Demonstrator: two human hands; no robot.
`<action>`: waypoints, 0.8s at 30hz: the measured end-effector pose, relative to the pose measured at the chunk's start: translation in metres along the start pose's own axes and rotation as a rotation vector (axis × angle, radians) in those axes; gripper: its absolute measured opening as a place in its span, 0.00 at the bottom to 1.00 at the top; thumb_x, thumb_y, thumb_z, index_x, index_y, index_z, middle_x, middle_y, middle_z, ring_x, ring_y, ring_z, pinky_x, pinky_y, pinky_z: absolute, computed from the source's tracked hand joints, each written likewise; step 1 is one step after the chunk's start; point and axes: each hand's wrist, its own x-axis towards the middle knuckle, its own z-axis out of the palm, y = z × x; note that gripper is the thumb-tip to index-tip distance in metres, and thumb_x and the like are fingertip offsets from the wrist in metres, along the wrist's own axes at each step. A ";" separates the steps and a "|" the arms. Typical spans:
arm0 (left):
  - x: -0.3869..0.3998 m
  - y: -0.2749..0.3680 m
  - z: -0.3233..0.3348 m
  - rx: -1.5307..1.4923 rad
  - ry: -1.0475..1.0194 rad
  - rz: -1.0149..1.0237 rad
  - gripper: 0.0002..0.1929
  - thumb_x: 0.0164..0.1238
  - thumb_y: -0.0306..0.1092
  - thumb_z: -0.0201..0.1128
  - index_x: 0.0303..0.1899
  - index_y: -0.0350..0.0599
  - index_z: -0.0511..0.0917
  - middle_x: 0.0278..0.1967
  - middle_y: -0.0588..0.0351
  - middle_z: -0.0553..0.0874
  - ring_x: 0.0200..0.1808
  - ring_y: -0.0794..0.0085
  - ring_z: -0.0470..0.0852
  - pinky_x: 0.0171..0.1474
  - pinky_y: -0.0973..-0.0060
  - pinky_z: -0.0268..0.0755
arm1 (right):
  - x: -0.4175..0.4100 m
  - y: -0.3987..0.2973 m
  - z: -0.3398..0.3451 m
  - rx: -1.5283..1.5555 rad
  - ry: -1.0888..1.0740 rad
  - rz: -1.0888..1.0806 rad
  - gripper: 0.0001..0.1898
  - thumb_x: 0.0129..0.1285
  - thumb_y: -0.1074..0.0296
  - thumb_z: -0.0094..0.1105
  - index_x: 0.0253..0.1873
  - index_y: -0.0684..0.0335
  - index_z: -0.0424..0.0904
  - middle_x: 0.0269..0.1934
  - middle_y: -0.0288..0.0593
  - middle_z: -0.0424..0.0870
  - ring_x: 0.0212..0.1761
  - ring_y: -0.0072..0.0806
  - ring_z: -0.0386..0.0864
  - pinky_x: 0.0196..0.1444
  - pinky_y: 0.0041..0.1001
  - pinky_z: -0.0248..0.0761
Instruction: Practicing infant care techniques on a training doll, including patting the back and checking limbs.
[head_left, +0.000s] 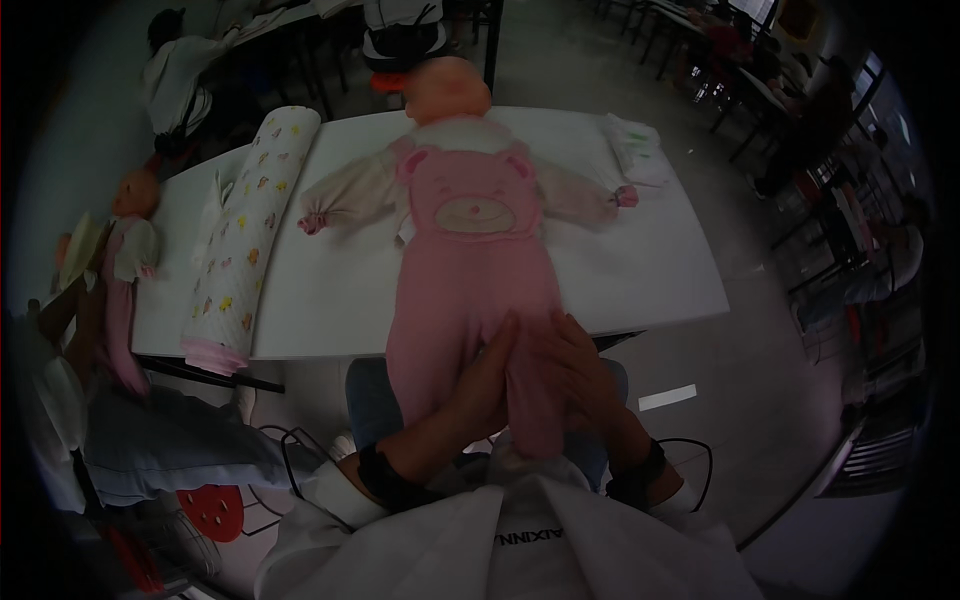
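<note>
A baby doll (448, 94) lies along a white table (330, 300), its head at the far edge and its arms spread. It wears pink bib overalls (472, 277) with a bear face on the bib, over a pale long-sleeved top (577, 191). Both legs reach past the near table edge towards my lap. My left hand (487, 382) lies along the inner side of the right-hand trouser leg (535, 412), and my right hand (574, 364) rests on its outer side. Between them the leg is clasped; the fingertips point up towards the doll's hips.
A rolled white quilted mat (247, 240) with a duck print stands left of the doll. A folded white diaper (634, 146) sits at the far right table corner. Another pink-clad doll (127, 247) is beside a neighbour at left. A red stool (212, 512) stands below.
</note>
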 end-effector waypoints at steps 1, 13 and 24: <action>0.001 0.000 -0.004 -0.043 -0.027 -0.026 0.31 0.75 0.59 0.38 0.63 0.40 0.64 0.53 0.51 0.78 0.54 0.67 0.78 0.60 0.72 0.67 | -0.016 -0.002 0.005 -0.012 0.020 -0.052 0.23 0.61 0.56 0.55 0.60 0.57 0.72 0.64 0.49 0.68 0.71 0.50 0.58 0.70 0.46 0.51; -0.046 0.027 -0.011 1.078 -0.179 0.021 0.45 0.63 0.45 0.65 0.71 0.40 0.43 0.63 0.47 0.66 0.65 0.65 0.66 0.60 0.70 0.69 | -0.050 -0.031 0.029 -0.166 0.080 0.228 0.12 0.48 0.63 0.71 0.40 0.48 0.84 0.41 0.36 0.80 0.39 0.32 0.80 0.45 0.31 0.71; -0.068 0.019 0.002 1.540 0.008 0.075 0.48 0.50 0.41 0.74 0.70 0.43 0.52 0.59 0.44 0.68 0.55 0.57 0.76 0.54 0.71 0.75 | -0.041 -0.028 0.041 -0.301 0.222 -0.020 0.17 0.43 0.63 0.71 0.42 0.51 0.83 0.45 0.42 0.78 0.39 0.37 0.78 0.40 0.34 0.70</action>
